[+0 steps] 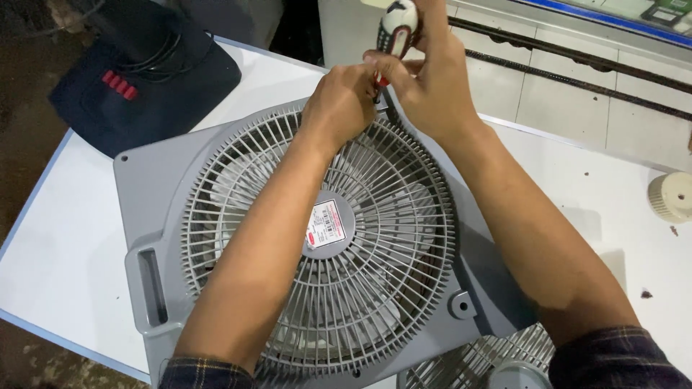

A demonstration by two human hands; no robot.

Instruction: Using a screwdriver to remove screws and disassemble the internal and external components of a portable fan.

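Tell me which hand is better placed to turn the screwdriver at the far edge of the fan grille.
Right. The right hand already grips the screwdriver by its handle, tip down at the grey fan housing. The left hand rests by the tip, likely steadying it.

White table [65, 245]: grey fan housing [155, 180], dark base [144, 79], cream knob [670, 196].

Small repair workshop, by the look. White laminate worktable [65, 245] bears a grey plastic box-fan housing [155, 187] lying flat; dark blue fan base with red buttons [144, 79] far left. Spare grey grille [468, 364] near edge. Tiled floor [562, 101] beyond.
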